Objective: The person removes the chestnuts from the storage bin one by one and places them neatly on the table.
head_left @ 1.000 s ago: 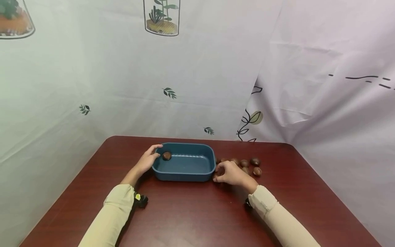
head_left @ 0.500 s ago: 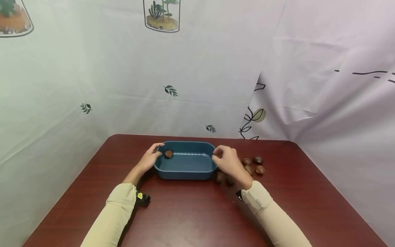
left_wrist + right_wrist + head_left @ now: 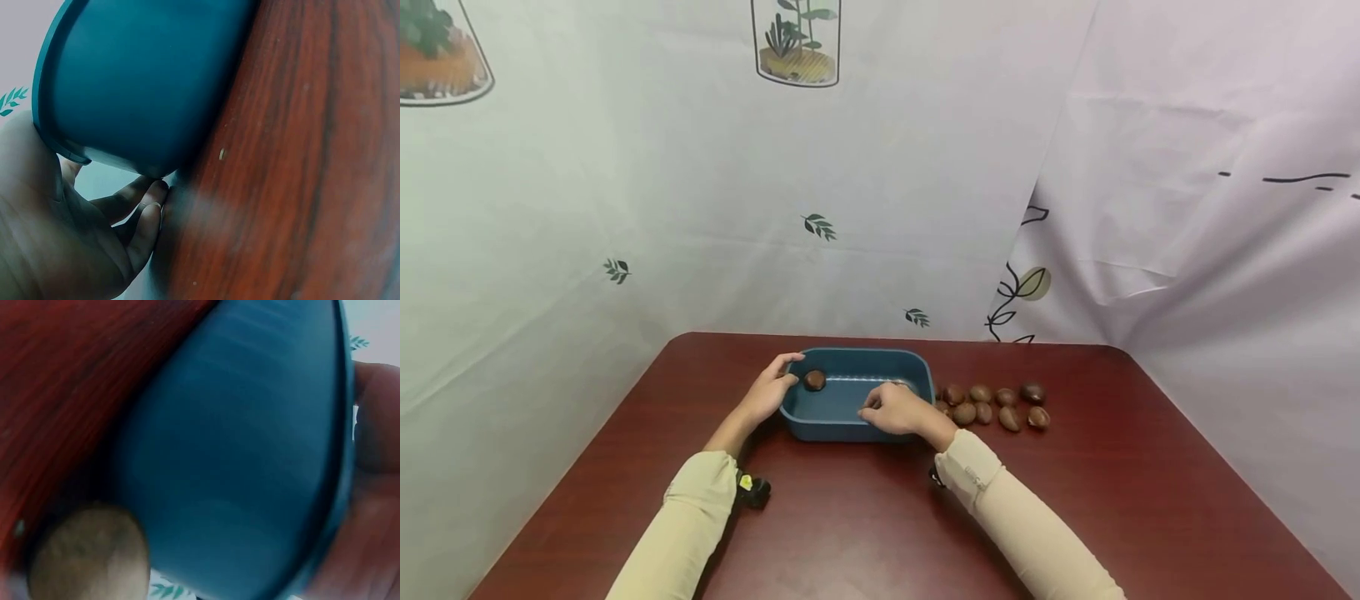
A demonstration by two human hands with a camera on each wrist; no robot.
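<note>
A blue rectangular basin point(image 3: 823, 432) stands on the table. My left hand point(image 3: 767, 392) grips its left end, thumb over the rim and fingers outside; the left wrist view shows this hand point(image 3: 75, 231) against the basin wall. Inside, at the left, lies one brown chestnut point(image 3: 814, 380). My right hand point(image 3: 895, 408) is over the basin's right half with its fingers curled together in a pinch; the chestnut in it is almost wholly hidden by the fingers. Several chestnuts point(image 3: 964, 413) lie on the table right of the basin.
Close to the basin's outer wall, one chestnut point(image 3: 90, 556) fills the lower left of the right wrist view. The dark red table point(image 3: 850, 517) ends at a white patterned cloth point(image 3: 880, 192) behind. A small black device point(image 3: 754, 492) sits at the left wrist.
My right hand has left the chestnuts beside the basin, risen over the right rim and moved left into the basin's space. My left hand keeps its hold on the rim.
</note>
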